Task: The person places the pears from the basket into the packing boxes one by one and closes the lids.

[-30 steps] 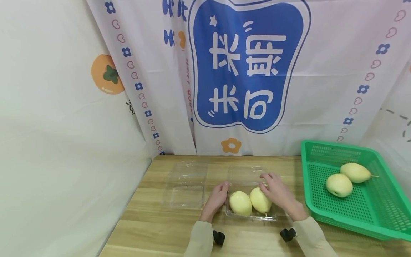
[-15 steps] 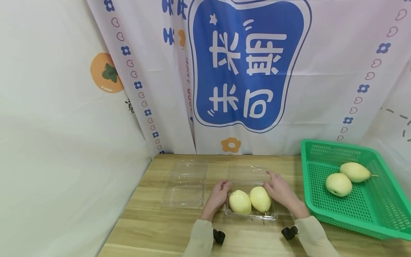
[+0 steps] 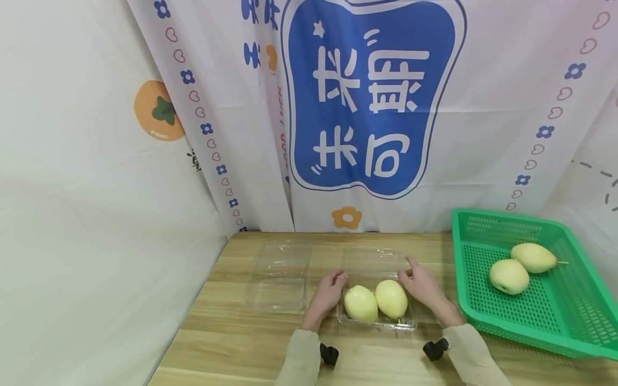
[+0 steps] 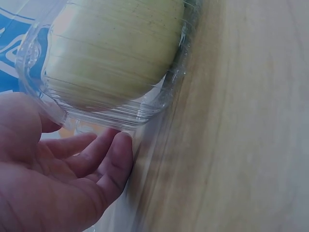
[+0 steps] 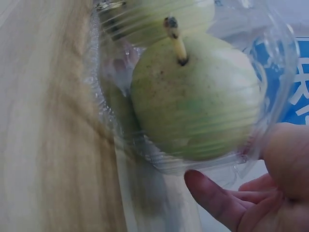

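Both hands are flanking the clear clamshell box (image 3: 376,292) sitting on the wooden table (image 3: 232,343), with 2 pears (image 3: 376,303) inside. The left hand (image 3: 327,295) and right hand (image 3: 425,287) are touching its sides with relaxed fingers, gripping nothing. Squeezing the thin plastic unevenly could be buckling it, or tipping a pear out.

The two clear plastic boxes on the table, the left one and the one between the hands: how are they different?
The box between the hands holds two pears; the left box holds nothing. The left hand and right hand touch the sides of the box between the hands, while the left box lies apart, untouched. Both are transparent, open, and rest on the wooden table.
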Tool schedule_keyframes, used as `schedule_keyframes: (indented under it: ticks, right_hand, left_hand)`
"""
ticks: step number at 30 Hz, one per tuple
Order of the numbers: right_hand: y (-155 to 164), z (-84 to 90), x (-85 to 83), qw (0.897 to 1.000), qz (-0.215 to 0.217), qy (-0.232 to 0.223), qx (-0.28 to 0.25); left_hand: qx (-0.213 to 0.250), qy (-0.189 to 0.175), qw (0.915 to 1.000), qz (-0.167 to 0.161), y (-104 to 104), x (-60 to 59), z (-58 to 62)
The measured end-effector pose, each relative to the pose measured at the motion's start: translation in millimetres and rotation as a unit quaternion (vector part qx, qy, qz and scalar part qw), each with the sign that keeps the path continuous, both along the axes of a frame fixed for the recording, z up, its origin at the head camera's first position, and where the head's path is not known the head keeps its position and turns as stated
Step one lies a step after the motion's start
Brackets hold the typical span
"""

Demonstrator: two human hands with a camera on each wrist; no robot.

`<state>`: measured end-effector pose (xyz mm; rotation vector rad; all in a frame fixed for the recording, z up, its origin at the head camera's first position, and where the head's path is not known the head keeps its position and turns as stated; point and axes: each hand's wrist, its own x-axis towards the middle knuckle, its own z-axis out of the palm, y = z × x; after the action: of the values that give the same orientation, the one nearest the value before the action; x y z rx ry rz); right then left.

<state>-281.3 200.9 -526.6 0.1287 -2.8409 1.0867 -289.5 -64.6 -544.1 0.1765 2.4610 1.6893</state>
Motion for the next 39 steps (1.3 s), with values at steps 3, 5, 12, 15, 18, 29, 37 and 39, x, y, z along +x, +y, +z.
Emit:
schedule_keyframes:
  ticks: [3,5,12,15,18,29,37,39]
  right_hand:
    - [2.3,0.4,-0.6,1.0,0.0,-0.007,-0.014]
    - [3.1,0.4,-0.8,1.0,0.004,-0.01,-0.028]
    - [0.3,-4.3,-1.4,0.997,0.011,-0.015,-0.075]
    - [-0.7,-7.5,-1.7,0.994,0.013,-0.027,-0.105]
    - [0.5,-9.6,-2.5,0.991,0.006,-0.033,-0.126]
    - [3.5,-6.3,-3.9,0.988,-0.001,-0.013,-0.157]
    - [4.1,-6.9,-3.4,0.985,-0.008,0.01,-0.171]
    - [4.6,-6.9,-3.9,0.986,-0.011,0.013,-0.168]
  left_hand:
    - [0.001,0.006,1.0,-0.002,0.9,-0.3,1.1]
    - [0.004,0.007,1.0,-0.002,1.0,-0.3,1.5]
    - [0.006,0.012,0.9999,-0.002,-4.2,1.4,1.3]
    - [0.007,0.015,0.9999,0.0,-6.6,2.9,0.9]
    - [0.02,0.009,0.9998,0.001,-7.6,2.9,0.7]
    - [0.055,0.006,0.9985,0.005,-5.3,0.7,5.4]
    - [0.063,0.016,0.9978,0.009,-5.9,0.0,2.7]
    - [0.062,0.018,0.9979,0.004,-6.6,-1.1,2.1]
